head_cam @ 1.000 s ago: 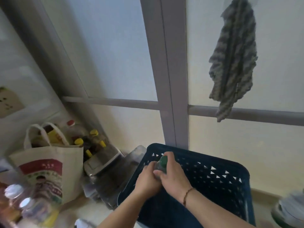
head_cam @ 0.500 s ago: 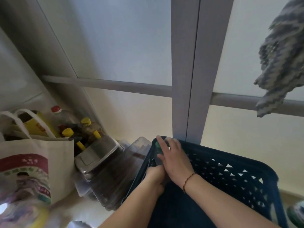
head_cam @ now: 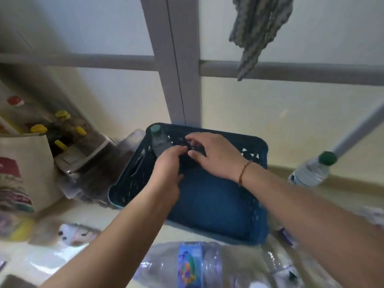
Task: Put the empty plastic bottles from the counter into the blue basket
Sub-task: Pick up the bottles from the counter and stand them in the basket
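Observation:
The blue basket (head_cam: pixel 257 206) sits on the counter against the window. A clear plastic bottle with a green cap (head_cam: pixel 159 142) stands upright in its far left corner. My left hand (head_cam: pixel 168 171) reaches into the basket, its fingers curled around the bottle's lower part. Just to the right, my right hand (head_cam: pixel 216 156) hovers over the basket, fingers spread and holding nothing. A second green-capped bottle (head_cam: pixel 309 171) stands on the counter right of the basket. A large clear bottle with a blue label (head_cam: pixel 191 265) lies in front of it.
A cloth tote bag (head_cam: pixel 22 173) stands at the left, with yellow-capped sauce bottles (head_cam: pixel 60 129) and a metal box (head_cam: pixel 83 156) behind it. More crumpled plastic (head_cam: pixel 76 233) lies front left. A striped cloth (head_cam: pixel 257 28) hangs on the window rail above.
The bottle went from between both hands down into the basket's far left corner. My right hand let go and opened. The view tilted down, showing the counter.

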